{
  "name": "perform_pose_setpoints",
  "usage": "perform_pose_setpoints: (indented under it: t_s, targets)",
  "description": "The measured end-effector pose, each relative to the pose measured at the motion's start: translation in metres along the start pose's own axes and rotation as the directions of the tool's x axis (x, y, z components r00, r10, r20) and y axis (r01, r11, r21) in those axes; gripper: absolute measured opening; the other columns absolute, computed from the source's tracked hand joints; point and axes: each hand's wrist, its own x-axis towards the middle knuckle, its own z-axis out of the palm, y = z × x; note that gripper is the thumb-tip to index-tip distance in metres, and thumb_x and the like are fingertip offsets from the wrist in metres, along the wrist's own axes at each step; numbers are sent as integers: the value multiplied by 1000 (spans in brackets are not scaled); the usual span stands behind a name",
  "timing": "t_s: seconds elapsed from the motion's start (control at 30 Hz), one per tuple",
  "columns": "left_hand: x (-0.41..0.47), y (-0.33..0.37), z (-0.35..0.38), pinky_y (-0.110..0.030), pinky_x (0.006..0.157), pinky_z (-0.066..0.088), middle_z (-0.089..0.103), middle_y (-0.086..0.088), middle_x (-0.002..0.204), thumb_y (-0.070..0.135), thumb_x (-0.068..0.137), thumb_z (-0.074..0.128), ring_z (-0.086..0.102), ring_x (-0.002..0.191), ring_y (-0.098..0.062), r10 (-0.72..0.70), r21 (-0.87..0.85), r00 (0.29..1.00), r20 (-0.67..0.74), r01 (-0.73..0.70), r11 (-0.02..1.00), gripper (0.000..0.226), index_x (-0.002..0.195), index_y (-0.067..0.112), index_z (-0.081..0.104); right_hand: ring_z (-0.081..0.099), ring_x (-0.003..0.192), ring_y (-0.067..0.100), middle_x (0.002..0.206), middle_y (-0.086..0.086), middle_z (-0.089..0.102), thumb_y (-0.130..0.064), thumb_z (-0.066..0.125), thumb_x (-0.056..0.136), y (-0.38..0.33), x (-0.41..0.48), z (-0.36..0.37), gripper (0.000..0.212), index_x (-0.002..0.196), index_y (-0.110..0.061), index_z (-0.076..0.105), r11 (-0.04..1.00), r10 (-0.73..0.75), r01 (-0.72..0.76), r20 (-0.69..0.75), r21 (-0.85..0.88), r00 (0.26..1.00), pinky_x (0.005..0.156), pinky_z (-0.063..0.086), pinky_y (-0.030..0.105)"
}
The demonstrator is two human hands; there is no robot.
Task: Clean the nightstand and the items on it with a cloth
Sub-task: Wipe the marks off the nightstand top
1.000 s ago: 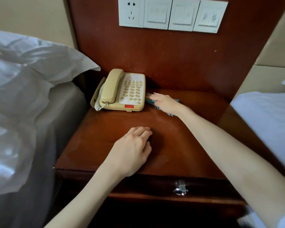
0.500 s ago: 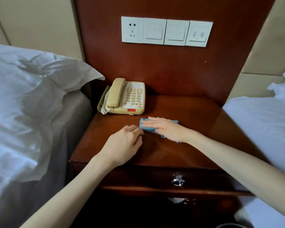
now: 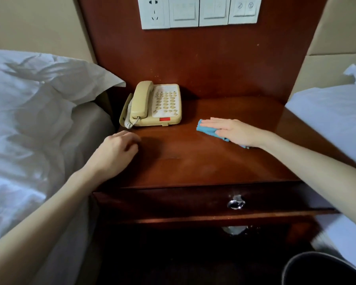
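Nightstand (image 3: 193,167): cloth (image 3: 207,129) flat beneath right fingers (image 3: 212,124).

Both forearms are bare to the frame edge; hands (image 3: 115,153) ungloved, without rings.

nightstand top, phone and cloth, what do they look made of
Nightstand top: likely reddish wood or veneer, glossy; it shows sheen and faint grain. Phone: beige moulded plastic, matte, slightly yellowed. Cloth: soft blue fabric, maybe microfibre, flattened under the right hand.
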Motion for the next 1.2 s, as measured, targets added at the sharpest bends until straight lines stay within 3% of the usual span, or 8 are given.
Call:
perform_pose_setpoints:
  t_s: [0.2,0.43,0.57,0.77,0.93,1.2]
  targets:
    - [-4,-12,6,-26,93,38,65,-3,116,6,86,58,57,101,-23,8,-20,1000,-5,-9,1000,28,112,12,66,29,140,27,151,10,34,-14,39,98,26,-20,-26,46,144,-12,35,973,222,-228,-136,-32,966,114,20,32]
    - [-6,-13,6,-13,92,28,62,-3,124,4,85,59,55,112,-21,1,-76,1000,8,-1,997,31,114,11,66,17,145,22,156,2,23,-5,29,98,26,-43,-16,51,147,-19,30,955,238,-270,-228,-120,944,117,12,33]
    - [-6,-12,6,-21,102,29,59,-3,130,6,87,58,51,121,-22,7,-56,999,37,-5,998,33,119,11,64,14,145,21,157,-6,21,-2,26,95,-3,-51,1,56,147,-25,29,939,242,-297,-279,-174,929,118,12,36]
    - [-8,-13,4,-25,105,31,54,-2,136,5,86,58,52,122,-21,-22,-107,1000,-23,19,994,33,116,14,66,18,144,20,156,-4,24,-1,29,93,-62,-52,37,57,145,-24,31,977,93,-131,-213,-168,973,117,12,35]
    - [-9,-18,-7,-24,98,38,64,-2,121,5,85,53,58,111,-17,-174,-265,981,-85,146,953,34,115,18,64,17,144,20,155,-3,26,-2,29,92,-112,-30,72,57,145,-24,33,986,-118,104,-109,-127,987,117,11,34]
    - [-17,-29,-14,-8,83,31,65,-4,121,4,86,52,58,109,-17,-199,-178,977,-83,182,967,35,118,14,64,15,144,10,153,-6,31,0,29,95,-154,-25,95,55,143,-26,39,898,-435,439,96,-23,895,116,5,27]
